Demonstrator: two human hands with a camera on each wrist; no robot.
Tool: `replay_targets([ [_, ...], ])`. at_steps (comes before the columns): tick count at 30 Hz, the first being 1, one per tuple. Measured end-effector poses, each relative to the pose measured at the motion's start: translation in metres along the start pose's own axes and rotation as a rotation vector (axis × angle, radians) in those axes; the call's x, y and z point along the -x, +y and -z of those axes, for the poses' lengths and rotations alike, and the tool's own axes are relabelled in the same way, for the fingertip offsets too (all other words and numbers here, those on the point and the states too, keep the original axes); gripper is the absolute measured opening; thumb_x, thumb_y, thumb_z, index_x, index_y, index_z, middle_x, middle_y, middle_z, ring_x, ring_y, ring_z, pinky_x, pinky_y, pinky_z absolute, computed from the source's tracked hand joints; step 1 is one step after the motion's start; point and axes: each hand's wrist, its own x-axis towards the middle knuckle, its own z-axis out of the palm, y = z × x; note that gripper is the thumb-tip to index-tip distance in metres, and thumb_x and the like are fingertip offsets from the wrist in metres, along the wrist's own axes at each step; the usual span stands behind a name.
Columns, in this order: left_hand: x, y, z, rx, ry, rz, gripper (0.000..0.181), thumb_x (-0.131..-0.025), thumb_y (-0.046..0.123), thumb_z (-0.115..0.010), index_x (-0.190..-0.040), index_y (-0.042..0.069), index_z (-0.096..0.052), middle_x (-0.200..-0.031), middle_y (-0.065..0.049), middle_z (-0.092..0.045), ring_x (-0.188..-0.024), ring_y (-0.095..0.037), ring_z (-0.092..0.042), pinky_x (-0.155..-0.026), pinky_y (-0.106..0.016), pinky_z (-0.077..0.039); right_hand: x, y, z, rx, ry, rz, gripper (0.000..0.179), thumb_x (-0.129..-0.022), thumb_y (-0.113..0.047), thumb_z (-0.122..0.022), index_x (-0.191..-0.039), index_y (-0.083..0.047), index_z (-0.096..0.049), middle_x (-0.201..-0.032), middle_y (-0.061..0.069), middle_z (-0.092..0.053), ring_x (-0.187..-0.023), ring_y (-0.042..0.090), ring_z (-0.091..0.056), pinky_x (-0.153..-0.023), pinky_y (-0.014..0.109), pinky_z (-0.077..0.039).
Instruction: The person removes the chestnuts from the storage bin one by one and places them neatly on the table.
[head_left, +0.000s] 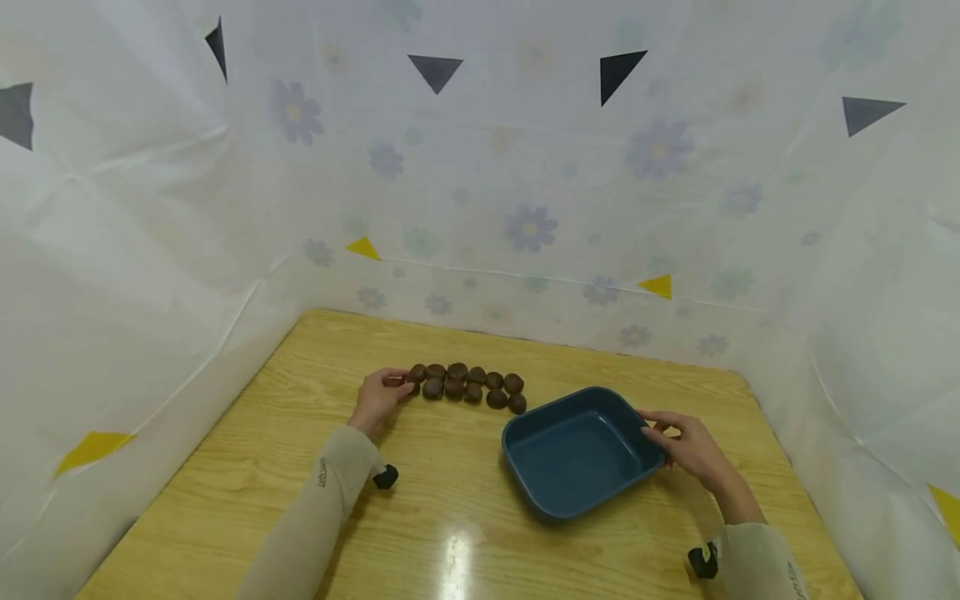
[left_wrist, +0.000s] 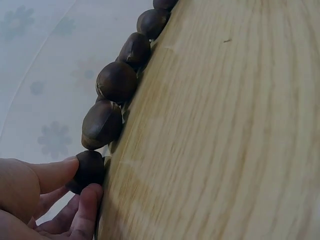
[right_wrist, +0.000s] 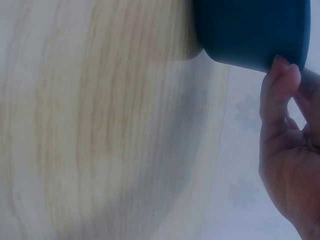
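Observation:
Two rows of glossy brown chestnuts (head_left: 454, 389) lie side by side on the wooden table. At their left end my left hand (head_left: 378, 398) pinches the front-row end chestnut (left_wrist: 90, 170) between thumb and fingers, as the left wrist view shows up close. A deep blue rectangular dish (head_left: 577, 454) with rounded corners stands to the right of the rows, turned at an angle, with nothing inside. My right hand (head_left: 686, 446) grips its right rim, thumb and fingers on either side of the wall (right_wrist: 250, 35).
The pale wooden table (head_left: 420, 517) is enclosed by white sheeting (head_left: 480, 183) printed with flowers at the back. Yellow and dark triangles mark the sheets. Near each sleeve sits a small black piece, the left one (head_left: 386, 477) and the right one (head_left: 703, 561).

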Motion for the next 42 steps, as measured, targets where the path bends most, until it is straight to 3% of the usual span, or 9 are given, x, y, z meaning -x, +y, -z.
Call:
replay_targets([
  [6, 0.001, 0.001, -0.001, -0.073, -0.009, 0.000, 0.036, -0.101, 0.015, -0.070, -0.134, 0.002, -0.065, -0.131, -0.023, -0.065, -0.122, -0.038, -0.061, -0.102, -0.048, -0.055, 0.005, -0.002, 0.002, -0.002, -0.006, 0.023, 0.047, -0.106, -0.025, -0.062, -0.148, -0.004, -0.056, -0.104, 0.019, -0.061, -0.055, 0.036, -0.057, -0.052, 0.042, -0.058],
  [15, -0.001, 0.003, -0.002, -0.088, -0.029, -0.014, 0.036, -0.102, 0.016, -0.068, -0.136, 0.002, -0.064, -0.133, -0.021, -0.064, -0.125, -0.037, -0.059, -0.104, -0.049, -0.053, 0.004, 0.000, 0.003, -0.003, 0.001, 0.020, 0.047, -0.106, -0.025, -0.062, -0.148, -0.005, -0.057, -0.106, 0.020, -0.062, -0.055, 0.033, -0.057, -0.052, 0.041, -0.058],
  [27, -0.002, -0.002, 0.002, -0.002, -0.113, -0.003, 0.036, -0.105, 0.010, -0.062, -0.140, -0.001, -0.060, -0.138, -0.024, -0.061, -0.125, -0.036, -0.062, -0.102, -0.041, -0.057, 0.008, 0.004, 0.007, 0.025, 0.031, 0.005, 0.048, -0.106, -0.027, -0.063, -0.148, -0.004, -0.057, -0.102, 0.017, -0.062, -0.056, 0.028, -0.059, -0.053, 0.040, -0.057],
  [30, -0.003, -0.002, 0.003, 0.026, -0.121, -0.004, 0.036, -0.106, 0.008, -0.060, -0.140, -0.003, -0.059, -0.138, -0.026, -0.060, -0.122, -0.036, -0.063, -0.099, -0.038, -0.059, 0.012, 0.008, 0.011, 0.040, 0.047, -0.008, 0.048, -0.106, -0.026, -0.062, -0.148, -0.003, -0.056, -0.102, 0.017, -0.062, -0.057, 0.028, -0.060, -0.054, 0.040, -0.058],
  [42, -0.003, -0.003, 0.004, 0.000, -0.110, -0.021, 0.037, -0.105, 0.007, -0.061, -0.140, -0.005, -0.058, -0.135, -0.029, -0.061, -0.119, -0.037, -0.066, -0.096, -0.037, -0.061, 0.019, 0.014, 0.017, 0.039, 0.064, -0.009, 0.048, -0.107, -0.025, -0.061, -0.149, -0.003, -0.055, -0.102, 0.018, -0.063, -0.057, 0.027, -0.059, -0.054, 0.037, -0.057],
])
